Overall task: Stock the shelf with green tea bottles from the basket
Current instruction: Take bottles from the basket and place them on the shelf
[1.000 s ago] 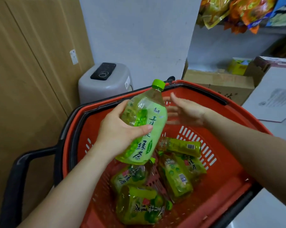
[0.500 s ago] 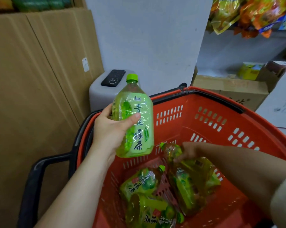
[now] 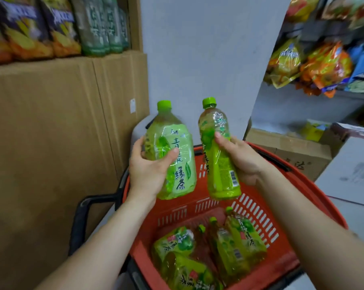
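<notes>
My left hand (image 3: 148, 170) grips a green tea bottle (image 3: 172, 155) with a light green label and green cap, held upright above the basket's far rim. My right hand (image 3: 242, 162) holds a second green tea bottle (image 3: 218, 155), slimmer-looking with its barcode facing me, upright beside the first. Below them the red plastic basket (image 3: 314, 197) holds several more green tea bottles (image 3: 237, 245) lying on their sides. A shelf (image 3: 57, 57) at upper left carries dark green bottles (image 3: 102, 26) beside snack bags.
Tall cardboard boxes (image 3: 51, 143) stand to the left under the shelf. A grey wall (image 3: 199, 59) is straight ahead. Snack bags (image 3: 314, 59) hang at upper right above cardboard boxes (image 3: 291, 151) and a white box (image 3: 352, 172). The basket's black handle (image 3: 82, 218) sticks out left.
My right hand has lifted a second bottle out of the basket and raised it beside the first. My left hand has raised its bottle higher, and my view has tilted up to the shelf.
</notes>
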`<action>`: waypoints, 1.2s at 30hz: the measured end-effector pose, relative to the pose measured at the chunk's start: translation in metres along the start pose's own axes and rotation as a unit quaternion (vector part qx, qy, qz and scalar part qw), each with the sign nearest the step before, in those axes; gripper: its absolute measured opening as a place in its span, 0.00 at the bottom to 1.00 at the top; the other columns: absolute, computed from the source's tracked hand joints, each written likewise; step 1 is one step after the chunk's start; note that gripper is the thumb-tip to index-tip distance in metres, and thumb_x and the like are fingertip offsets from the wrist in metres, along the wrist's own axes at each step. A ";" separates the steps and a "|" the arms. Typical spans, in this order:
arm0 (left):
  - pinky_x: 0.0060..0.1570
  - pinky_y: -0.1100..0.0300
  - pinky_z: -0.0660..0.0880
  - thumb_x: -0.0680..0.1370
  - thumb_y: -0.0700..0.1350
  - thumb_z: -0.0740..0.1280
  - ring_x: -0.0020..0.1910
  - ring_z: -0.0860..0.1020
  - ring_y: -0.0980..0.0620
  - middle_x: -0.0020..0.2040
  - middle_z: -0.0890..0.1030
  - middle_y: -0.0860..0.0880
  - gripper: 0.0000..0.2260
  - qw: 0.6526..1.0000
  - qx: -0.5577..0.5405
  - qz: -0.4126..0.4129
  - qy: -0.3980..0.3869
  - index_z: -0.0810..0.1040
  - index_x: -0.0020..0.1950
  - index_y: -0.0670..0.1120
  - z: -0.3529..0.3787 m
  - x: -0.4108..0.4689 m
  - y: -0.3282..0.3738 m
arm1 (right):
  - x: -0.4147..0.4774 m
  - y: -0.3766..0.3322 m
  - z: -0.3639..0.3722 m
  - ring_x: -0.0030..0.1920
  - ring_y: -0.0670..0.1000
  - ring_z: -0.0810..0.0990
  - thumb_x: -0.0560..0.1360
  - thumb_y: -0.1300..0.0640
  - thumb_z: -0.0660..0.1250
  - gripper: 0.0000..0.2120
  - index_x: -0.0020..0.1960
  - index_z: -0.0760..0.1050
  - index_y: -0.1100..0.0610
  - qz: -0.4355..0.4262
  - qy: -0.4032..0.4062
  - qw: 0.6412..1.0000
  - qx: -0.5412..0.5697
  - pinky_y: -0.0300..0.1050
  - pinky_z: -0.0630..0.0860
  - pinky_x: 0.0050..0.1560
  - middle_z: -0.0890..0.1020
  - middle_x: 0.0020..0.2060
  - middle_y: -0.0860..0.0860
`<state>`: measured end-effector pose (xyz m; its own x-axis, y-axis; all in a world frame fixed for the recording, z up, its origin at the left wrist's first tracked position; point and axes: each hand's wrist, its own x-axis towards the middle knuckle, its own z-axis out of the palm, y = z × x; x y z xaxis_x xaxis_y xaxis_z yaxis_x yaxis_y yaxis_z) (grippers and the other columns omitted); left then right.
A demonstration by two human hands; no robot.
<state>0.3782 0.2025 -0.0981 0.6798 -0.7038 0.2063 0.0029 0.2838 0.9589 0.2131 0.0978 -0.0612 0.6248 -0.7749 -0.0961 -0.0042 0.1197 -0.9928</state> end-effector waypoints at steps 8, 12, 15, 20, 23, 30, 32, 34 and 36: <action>0.52 0.44 0.79 0.56 0.50 0.83 0.52 0.83 0.49 0.56 0.83 0.52 0.38 0.989 0.027 0.107 0.100 0.73 0.62 0.58 -0.112 -0.017 0.113 | -0.012 -0.064 0.110 0.33 0.54 0.81 0.64 0.45 0.69 0.18 0.46 0.76 0.57 -0.089 -0.029 0.992 0.086 0.46 0.79 0.31 0.81 0.35 0.57; 0.52 0.42 0.79 0.56 0.50 0.81 0.51 0.83 0.48 0.55 0.83 0.51 0.38 0.968 0.077 0.181 0.155 0.73 0.64 0.54 -0.186 -0.033 0.180 | -0.013 -0.086 0.193 0.34 0.55 0.82 0.63 0.48 0.70 0.23 0.54 0.77 0.59 -0.149 -0.090 0.977 0.123 0.49 0.81 0.33 0.83 0.44 0.63; 0.52 0.43 0.79 0.56 0.49 0.81 0.51 0.83 0.48 0.55 0.84 0.50 0.39 0.947 0.123 0.222 0.198 0.72 0.66 0.51 -0.235 -0.045 0.226 | -0.015 -0.106 0.253 0.36 0.53 0.83 0.63 0.48 0.71 0.23 0.55 0.78 0.57 -0.214 -0.145 0.960 0.110 0.47 0.80 0.33 0.85 0.44 0.59; 0.53 0.46 0.79 0.59 0.50 0.81 0.53 0.82 0.51 0.57 0.82 0.52 0.38 0.908 0.186 0.266 0.264 0.71 0.66 0.52 -0.311 -0.064 0.291 | -0.025 -0.142 0.357 0.36 0.45 0.82 0.62 0.49 0.72 0.17 0.49 0.78 0.51 -0.284 -0.242 0.923 0.098 0.42 0.78 0.32 0.84 0.35 0.46; 0.52 0.51 0.80 0.62 0.48 0.79 0.51 0.82 0.57 0.53 0.81 0.56 0.33 0.887 0.220 0.271 0.301 0.70 0.64 0.56 -0.347 -0.072 0.312 | -0.029 -0.153 0.409 0.42 0.46 0.84 0.62 0.52 0.74 0.20 0.53 0.79 0.55 -0.311 -0.264 0.906 0.112 0.42 0.79 0.40 0.85 0.41 0.49; 0.46 0.61 0.76 0.63 0.49 0.78 0.49 0.79 0.64 0.54 0.78 0.59 0.33 0.870 0.265 0.244 0.337 0.67 0.65 0.59 -0.413 -0.089 0.317 | -0.014 -0.143 0.487 0.61 0.55 0.79 0.65 0.53 0.73 0.26 0.62 0.76 0.51 -0.291 -0.327 0.891 0.121 0.58 0.77 0.59 0.83 0.57 0.52; 0.44 0.63 0.76 0.64 0.49 0.77 0.47 0.78 0.66 0.51 0.77 0.63 0.32 0.874 0.270 0.231 0.333 0.66 0.63 0.60 -0.424 -0.092 0.315 | -0.007 -0.133 0.501 0.64 0.54 0.77 0.65 0.52 0.74 0.31 0.68 0.72 0.50 -0.282 -0.351 0.887 0.103 0.59 0.74 0.63 0.81 0.60 0.52; 0.44 0.62 0.75 0.63 0.52 0.76 0.49 0.77 0.65 0.51 0.76 0.63 0.35 0.879 0.258 0.221 0.333 0.65 0.66 0.58 -0.436 -0.093 0.312 | -0.002 -0.127 0.510 0.63 0.53 0.78 0.67 0.51 0.73 0.35 0.72 0.67 0.51 -0.258 -0.373 0.884 0.111 0.58 0.73 0.64 0.80 0.61 0.54; 0.49 0.57 0.76 0.60 0.57 0.76 0.53 0.78 0.59 0.55 0.76 0.60 0.41 0.885 0.263 0.195 0.331 0.61 0.70 0.57 -0.443 -0.092 0.310 | 0.002 -0.125 0.515 0.62 0.52 0.79 0.69 0.53 0.69 0.33 0.73 0.65 0.52 -0.236 -0.390 0.882 0.117 0.56 0.73 0.64 0.80 0.61 0.54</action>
<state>0.6415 0.6442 0.0937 0.8354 -0.0346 0.5486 -0.5497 -0.0429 0.8343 0.6173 0.4006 0.0994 0.8616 -0.1214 0.4929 0.5043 0.0934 -0.8585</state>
